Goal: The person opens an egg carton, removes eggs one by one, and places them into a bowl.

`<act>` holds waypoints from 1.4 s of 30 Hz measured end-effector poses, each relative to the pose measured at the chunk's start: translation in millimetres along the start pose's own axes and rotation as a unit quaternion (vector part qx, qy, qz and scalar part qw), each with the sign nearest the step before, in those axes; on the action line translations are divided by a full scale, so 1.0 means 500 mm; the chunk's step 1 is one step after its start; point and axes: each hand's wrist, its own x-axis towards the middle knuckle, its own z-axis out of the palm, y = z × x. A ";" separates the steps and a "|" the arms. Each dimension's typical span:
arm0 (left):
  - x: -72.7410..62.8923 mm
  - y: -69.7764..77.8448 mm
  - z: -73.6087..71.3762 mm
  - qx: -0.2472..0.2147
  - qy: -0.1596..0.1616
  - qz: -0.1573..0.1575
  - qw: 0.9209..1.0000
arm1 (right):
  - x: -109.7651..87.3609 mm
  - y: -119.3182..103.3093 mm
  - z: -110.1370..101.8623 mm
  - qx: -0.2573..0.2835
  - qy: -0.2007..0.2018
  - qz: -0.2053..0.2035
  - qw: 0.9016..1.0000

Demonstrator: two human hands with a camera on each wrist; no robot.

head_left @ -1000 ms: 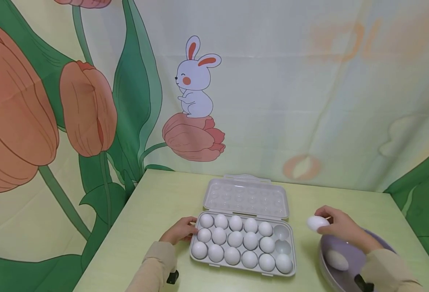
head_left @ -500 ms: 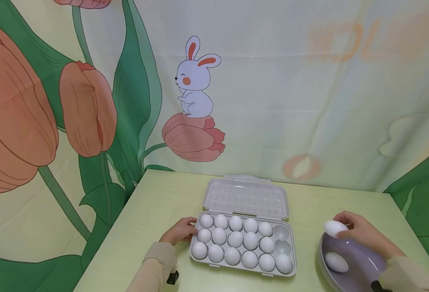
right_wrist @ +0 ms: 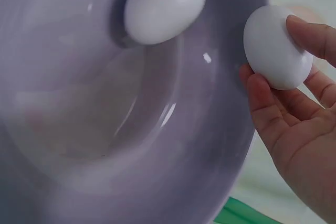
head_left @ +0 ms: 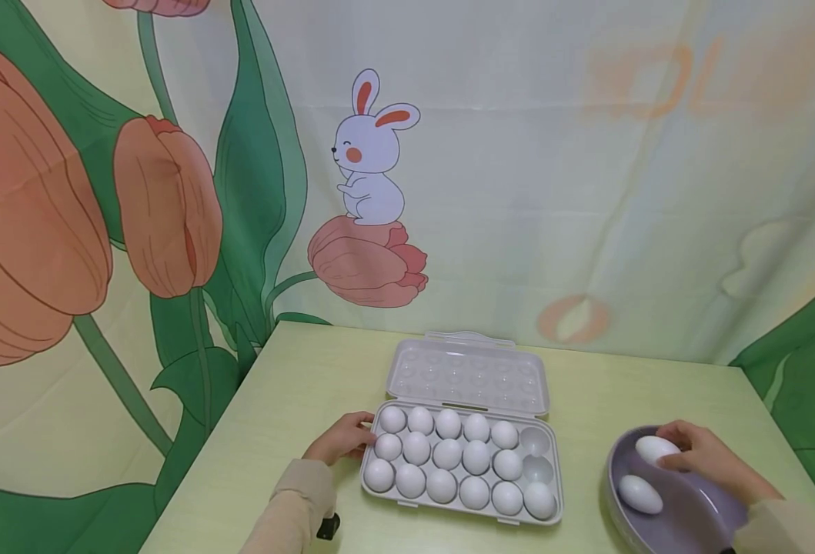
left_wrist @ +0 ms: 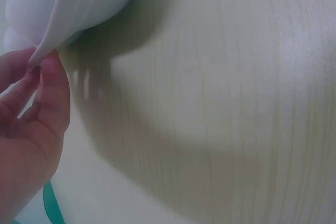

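Observation:
My right hand (head_left: pixel 708 462) holds a white egg (right_wrist: pixel 275 48) between thumb and fingers, over the far rim of a purple bowl (right_wrist: pixel 173 182). A second white egg (head_left: pixel 639 495) lies inside that bowl against its left wall. With the fingertips of my left hand (head_left: pixel 342 438) I pinch the left rim of a pale grey egg carton (head_left: pixel 462 508); the left wrist view shows thumb and fingers on its thin edge. White eggs (head_left: pixel 446 454) fill most of the carton's cups. Two cups at its right end, back (head_left: pixel 535 441) and middle, hold no egg.
The carton's lid (head_left: pixel 468 375) lies folded back flat behind it on the light wooden table (head_left: pixel 310 369). A curtain (head_left: pixel 518 192) printed with tulips and a rabbit hangs behind the table. The bowl stands near the right side.
My right hand has moved right and down with its egg, from left of the bowl to over the bowl. The left hand and the carton have stayed in place.

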 end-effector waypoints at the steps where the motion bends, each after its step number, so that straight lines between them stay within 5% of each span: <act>1: -0.001 0.001 0.000 0.001 0.000 0.000 1.000 | 0.000 0.006 0.001 0.000 0.003 0.006 1.000; 13: -0.004 0.002 0.000 0.010 -0.002 0.001 1.000 | 0.007 0.056 0.023 0.008 0.024 0.080 0.996; 42: -0.003 -0.001 -0.002 0.008 -0.005 0.005 1.000 | 0.026 0.076 0.064 -0.001 0.026 0.110 0.994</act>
